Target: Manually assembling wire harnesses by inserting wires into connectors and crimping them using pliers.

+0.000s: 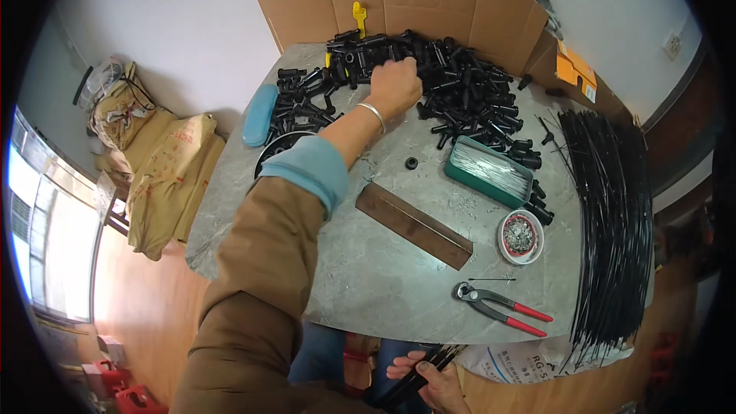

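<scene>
My left hand (pixel 395 86) is stretched across the table to the front edge of a pile of black tubular plastic parts (pixel 475 96). Its fingers are curled closed, and what they hold, if anything, is hidden behind the hand. Below the table's near edge, my right hand (pixel 438 385) grips a bundle of thin black rods (pixel 406 389) over my lap. A small black ring (pixel 412 162) lies alone on the grey table (pixel 368 276). Nearer to me rests a brown angled metal bar (pixel 414 226). Pincers with red handles (pixel 502 310) lie near the front edge, beside a thin black pin (pixel 492 279).
A green box of silver pins (pixel 491 186) and a white bowl of metal bits (pixel 521 238) stand right of the bar. Long black rods (pixel 609 230) cover the right edge. Cardboard (pixel 429 0) walls the back. A blue case (pixel 261 115) and a round dish (pixel 268 152) sit left.
</scene>
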A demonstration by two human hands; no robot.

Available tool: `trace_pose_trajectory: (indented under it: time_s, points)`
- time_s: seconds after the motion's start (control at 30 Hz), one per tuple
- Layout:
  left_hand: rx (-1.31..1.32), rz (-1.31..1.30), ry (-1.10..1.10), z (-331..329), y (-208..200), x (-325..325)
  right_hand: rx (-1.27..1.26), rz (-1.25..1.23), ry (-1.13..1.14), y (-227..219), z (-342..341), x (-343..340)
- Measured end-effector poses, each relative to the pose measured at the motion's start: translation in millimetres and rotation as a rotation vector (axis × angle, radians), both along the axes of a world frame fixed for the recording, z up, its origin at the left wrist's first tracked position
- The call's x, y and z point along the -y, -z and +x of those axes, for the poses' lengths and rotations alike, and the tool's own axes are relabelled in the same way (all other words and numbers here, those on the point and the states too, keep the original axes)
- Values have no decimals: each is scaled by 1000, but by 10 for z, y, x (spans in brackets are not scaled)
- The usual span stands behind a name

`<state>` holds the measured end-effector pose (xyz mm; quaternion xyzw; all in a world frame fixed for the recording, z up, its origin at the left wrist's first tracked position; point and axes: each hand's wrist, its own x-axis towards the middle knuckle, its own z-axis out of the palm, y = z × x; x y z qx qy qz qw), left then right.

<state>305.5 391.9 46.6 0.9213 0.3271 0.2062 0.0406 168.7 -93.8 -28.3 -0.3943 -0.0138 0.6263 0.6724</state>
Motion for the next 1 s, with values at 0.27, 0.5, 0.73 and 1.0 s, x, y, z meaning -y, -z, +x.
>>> trace_pose_trajectory:
  time_s: [0.27, 0.5, 0.73, 1.0]
  points:
    - [-86, -249, 93, -101, 15, 423, 7, 5, 55, -72, -18, 15]
    - [24, -579, 216, -419, -71, 688, -56, 61, -3, -86, -134, 77]
    - [139, -1446, 508, -1677, -523, 2317, 98, 119, 39, -209, -264, -26]
    - [666, -1838, 194, -2884, 87, 3202, 156, 89, 24, -489, -686, -63]
